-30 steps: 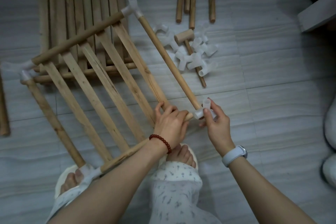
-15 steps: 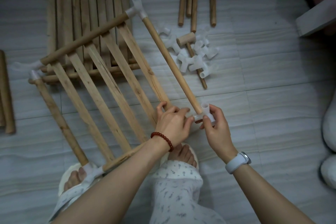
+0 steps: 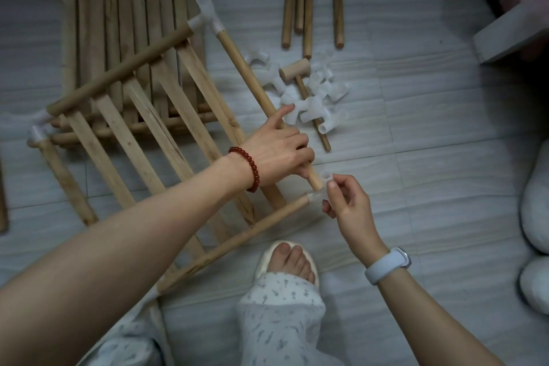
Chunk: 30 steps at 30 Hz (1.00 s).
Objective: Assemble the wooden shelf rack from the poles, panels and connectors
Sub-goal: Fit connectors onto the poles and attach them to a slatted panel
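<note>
- Your left hand (image 3: 279, 145) sits at the centre of the frame, its fingers curled round the round wooden side pole (image 3: 246, 74), near that pole's lower end; the index finger lies stretched along the pole.
- Your right hand (image 3: 347, 202), just right of centre, pinches the translucent white plastic corner connector (image 3: 322, 187) between thumb and fingertips.
- That connector is seated on the right end of the lower wooden pole (image 3: 237, 239), which slants toward the bottom of the frame. The tip of the side pole lies touching the connector; you cannot tell from here whether it sits in a socket.
- The slatted wooden shelf panel (image 3: 148, 134) you are framing lies tilted across the left half of the frame. A second white connector (image 3: 208, 15) joins the side pole to the upper pole at the panel's top corner, and a third (image 3: 38, 131) sits at its left corner.
- A stack of further slatted panels (image 3: 124, 9) lies flat on the pale tiled floor (image 3: 416, 157) in the upper left, partly under the tilted panel.
- Four loose wooden poles (image 3: 309, 0) lie side by side at the top centre.
- Below them, a pile of spare white connectors (image 3: 315, 98) surrounds a small wooden mallet (image 3: 297, 71).
- Your slippered foot (image 3: 288, 261) stands at the bottom centre, just below the lower pole.
</note>
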Each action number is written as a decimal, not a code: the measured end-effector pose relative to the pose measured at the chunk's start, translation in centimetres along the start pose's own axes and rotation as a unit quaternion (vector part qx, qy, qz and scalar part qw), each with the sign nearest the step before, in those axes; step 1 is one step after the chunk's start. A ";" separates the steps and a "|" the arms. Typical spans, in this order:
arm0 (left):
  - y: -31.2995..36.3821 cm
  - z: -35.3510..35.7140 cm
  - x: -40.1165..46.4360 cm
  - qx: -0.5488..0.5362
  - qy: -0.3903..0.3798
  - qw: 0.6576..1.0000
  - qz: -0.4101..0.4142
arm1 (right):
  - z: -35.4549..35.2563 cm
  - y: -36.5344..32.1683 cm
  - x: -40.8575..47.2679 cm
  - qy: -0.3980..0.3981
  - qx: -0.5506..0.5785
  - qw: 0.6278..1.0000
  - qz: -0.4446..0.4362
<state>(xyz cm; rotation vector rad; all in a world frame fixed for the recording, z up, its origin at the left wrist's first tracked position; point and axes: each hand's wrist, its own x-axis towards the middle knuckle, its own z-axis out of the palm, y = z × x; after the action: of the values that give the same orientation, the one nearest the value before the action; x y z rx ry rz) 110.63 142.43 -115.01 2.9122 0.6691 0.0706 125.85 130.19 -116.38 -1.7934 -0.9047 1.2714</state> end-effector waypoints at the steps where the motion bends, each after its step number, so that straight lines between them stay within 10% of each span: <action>1: -0.1 -0.1 0.0 0.004 0.011 1.000 0.001 | 0.1 -0.2 0.1 0.001 0.004 1.000 -0.001; 15: -3.4 -10.8 -2.4 -0.018 0.128 0.989 -0.066 | 2.3 -10.7 2.4 -0.002 0.096 0.993 -0.064; 30: 0.3 -23.1 -12.9 0.016 0.138 0.981 -0.136 | 4.7 -26.9 -2.8 -0.183 -0.323 0.875 -0.310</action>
<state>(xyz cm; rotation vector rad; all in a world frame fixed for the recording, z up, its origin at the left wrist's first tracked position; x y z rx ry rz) 97.34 139.71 -92.27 2.8361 1.1140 0.4400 117.27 141.31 -92.81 -1.4979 -2.1216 0.9354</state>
